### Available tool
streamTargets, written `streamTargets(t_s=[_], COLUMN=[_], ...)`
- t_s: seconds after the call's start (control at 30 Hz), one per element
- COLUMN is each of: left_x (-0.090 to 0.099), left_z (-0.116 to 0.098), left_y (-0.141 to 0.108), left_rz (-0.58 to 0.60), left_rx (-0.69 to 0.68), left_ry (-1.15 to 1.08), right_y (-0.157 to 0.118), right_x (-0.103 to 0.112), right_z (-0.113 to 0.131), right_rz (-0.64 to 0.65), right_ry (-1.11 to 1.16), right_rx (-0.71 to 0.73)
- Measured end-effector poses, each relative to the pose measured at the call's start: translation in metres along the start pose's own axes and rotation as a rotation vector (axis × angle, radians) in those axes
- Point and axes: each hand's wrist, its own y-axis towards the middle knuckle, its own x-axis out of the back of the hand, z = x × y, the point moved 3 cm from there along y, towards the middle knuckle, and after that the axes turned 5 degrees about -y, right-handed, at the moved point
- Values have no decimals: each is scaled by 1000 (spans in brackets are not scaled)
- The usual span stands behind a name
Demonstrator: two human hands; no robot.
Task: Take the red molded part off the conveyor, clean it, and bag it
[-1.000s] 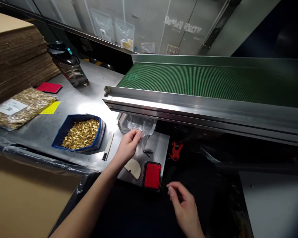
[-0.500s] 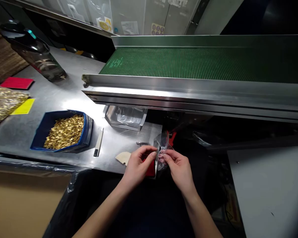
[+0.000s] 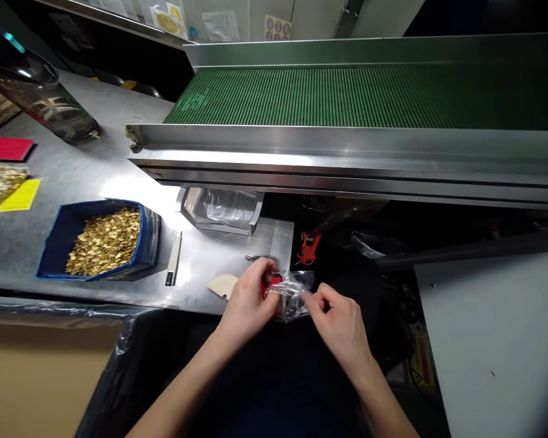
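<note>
Between my hands is a crinkled clear plastic bag [image 3: 296,298]. My left hand [image 3: 249,298] is closed, its thumb and fingers on a small red item [image 3: 276,280] and the near side of the bag. Most of the red item is hidden by my fingers and by the plastic, so I cannot tell whether it lies fully inside. My right hand [image 3: 342,319] pinches the bag's right edge between thumb and forefinger. A cream-coloured curved piece [image 3: 222,285] lies on the metal table just left of my left hand.
A blue bin [image 3: 50,249] of gold pieces [image 3: 105,243] stands left, beside a white knife [image 3: 174,258]. A grey tray [image 3: 231,229] holds clear bags under the green conveyor belt [image 3: 292,97]. A red tool [image 3: 309,248] hangs past the table edge; a water bottle [image 3: 57,106] stands back left.
The bag has moved left and now overlaps the red item, with my left thumb on it. My right hand has drawn slightly rightward and down. The whole view has shifted a little.
</note>
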Motion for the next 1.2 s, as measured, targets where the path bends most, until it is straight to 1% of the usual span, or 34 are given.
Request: streamTargets(t_s=[0.07, 0.1, 0.13, 0.17, 0.2, 0.23, 0.27, 0.3, 0.37, 0.4, 0.43, 0.47, 0.5, 0.53, 0.6, 0.63, 0.67, 0.7, 0.73, 0.8, 0.87, 0.9, 0.97, 1.03, 1.1, 1.2], left_x=[-6, -7, -4, 2, 9, 16, 22, 25, 25, 25, 26, 28, 30, 33, 37, 39, 40, 41, 42, 43, 46, 48, 53, 56, 58, 52], left_z=[2, 3, 3, 3, 2, 1, 1, 0, 0, 1, 4, 7, 12, 19, 35, 44, 54, 63, 72, 87, 96, 97, 94, 86, 77, 70], left_y=[-2, -2, -2, -2, -2, -4, -6, -7, -14, -20, -27, -35, -44, -53, -75, -87, -98, -109, -119, -133, -138, -137, -130, -121, -113, -102], left_rz=[88, 75, -7, -149, -303, -419, -456, -398, -127, -5, 77, 126, 146, 153, 154, 143, 122, 96, 70, 10, -62, -103, -183, -236, -261, -247], left_rx=[34, 32, 22, 9, -9, -31, -53, -74, -94, -82, -58, -25, 16, 69, 203, 275, 351, 429, 507, 642, 716, 723, 704, 664, 628, 603], left_ry=[-55, -56, -36, 0, 36, 59, 64, 53, 6, -13, -25, -37, -55, -81, -163, -227, -308, -396, -486, -621, -667, -673, -696, -734, -749, -738], right_y=[-8, -11, -13, -15, -15, -13, -11, -8, 0, 5, 9, 13, 16, 16, 10, 4, -3, -10, -17, -33, -48, -54, -62, -63, -59, -49], right_x=[-2, -4, -6, -7, -8, -9, -11, -14, -22, -25, -27, -28, -28, -27, -21, -17, -14, -14, -17, -36, -67, -83, -110, -129, -137, -138], right_z=[10, 13, 14, 13, 11, 10, 11, 14, 25, 31, 36, 41, 45, 48, 45, 39, 29, 16, 1, -25, -38, -38, -32, -22, -17, -21], right_rz=[78, 119, 147, 145, 113, 60, 6, -34, -87, -110, -120, -105, -51, 60, 378, 517, 620, 678, 700, 696, 659, 643, 598, 534, 441, 306], right_ry=[68, 62, 13, -74, -178, -273, -334, -346, -253, -189, -131, -79, -27, 30, 192, 286, 373, 440, 490, 573, 739, 863, 1121, 1287, 1331, 1317], right_rx=[101, 128, 130, 113, 99, 101, 132, 185, 265, 263, 233, 195, 173, 182, 234, 237, 206, 128, 17, -222, -435, -528, -683, -772, -810, -791])
